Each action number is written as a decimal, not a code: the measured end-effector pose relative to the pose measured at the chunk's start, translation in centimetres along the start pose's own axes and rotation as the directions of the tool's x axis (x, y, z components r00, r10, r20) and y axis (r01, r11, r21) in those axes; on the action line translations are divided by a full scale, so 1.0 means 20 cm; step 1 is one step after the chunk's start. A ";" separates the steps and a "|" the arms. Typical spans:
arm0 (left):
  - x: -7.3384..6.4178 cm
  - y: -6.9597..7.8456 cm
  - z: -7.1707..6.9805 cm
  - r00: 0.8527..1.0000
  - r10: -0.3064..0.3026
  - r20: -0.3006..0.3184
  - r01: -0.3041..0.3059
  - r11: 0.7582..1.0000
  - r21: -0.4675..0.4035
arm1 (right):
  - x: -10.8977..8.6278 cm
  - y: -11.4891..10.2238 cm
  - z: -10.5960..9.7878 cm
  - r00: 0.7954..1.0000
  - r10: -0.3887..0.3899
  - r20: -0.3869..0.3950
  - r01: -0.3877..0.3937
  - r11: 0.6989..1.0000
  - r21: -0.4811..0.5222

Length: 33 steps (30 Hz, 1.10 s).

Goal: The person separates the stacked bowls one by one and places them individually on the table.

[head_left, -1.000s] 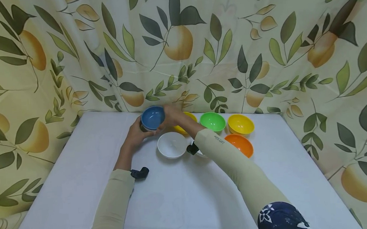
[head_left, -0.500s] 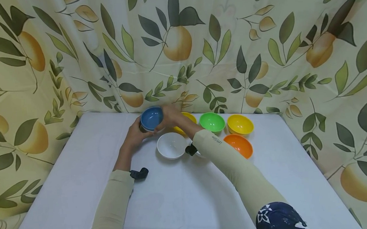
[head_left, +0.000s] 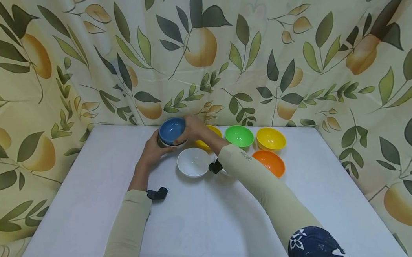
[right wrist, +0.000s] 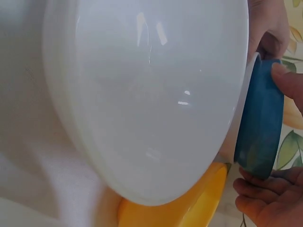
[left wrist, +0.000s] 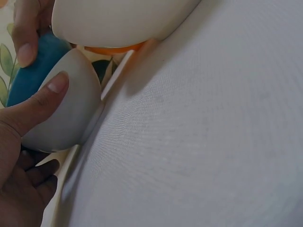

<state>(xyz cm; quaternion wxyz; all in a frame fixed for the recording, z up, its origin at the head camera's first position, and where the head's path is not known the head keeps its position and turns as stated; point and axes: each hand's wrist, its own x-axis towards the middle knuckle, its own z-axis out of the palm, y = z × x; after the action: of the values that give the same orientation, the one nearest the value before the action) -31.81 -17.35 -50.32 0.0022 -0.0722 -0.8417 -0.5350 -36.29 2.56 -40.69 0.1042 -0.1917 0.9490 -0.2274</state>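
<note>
A blue bowl sits nested inside a white bowl at the back of the table, left of centre. My left hand grips the white bowl from the left, its thumb lying along the outer wall. From the right, my right hand holds the blue bowl, with the thumb at its rim and the fingers under its far side. Just in front stands another white bowl. A yellow bowl is partly hidden behind my right wrist.
To the right stand a green bowl, a second yellow bowl and an orange bowl. A further white bowl is mostly covered by my right forearm. A patterned curtain hangs behind the white-covered table.
</note>
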 end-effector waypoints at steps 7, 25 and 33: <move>0.00 0.00 0.00 1.000 0.007 0.002 -0.007 1.000 0.007 | -0.04 0.02 -0.02 1.000 -0.020 -0.019 0.022 0.992 0.121; -0.01 -0.01 0.02 1.000 0.030 -0.004 -0.030 0.999 -0.016 | -0.29 0.02 -0.07 0.988 -0.012 -0.152 0.052 0.965 0.256; -0.01 -0.01 0.02 0.998 0.061 -0.014 -0.061 0.998 -0.011 | -0.44 0.01 -0.12 0.982 0.006 -0.189 0.047 0.959 0.278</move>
<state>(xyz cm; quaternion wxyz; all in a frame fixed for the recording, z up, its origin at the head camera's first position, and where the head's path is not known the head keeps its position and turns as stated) -31.66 -17.03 -50.63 0.0237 -0.0944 -0.8360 -0.5400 -29.10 7.32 -37.82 0.0377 -0.1625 0.9106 -0.3780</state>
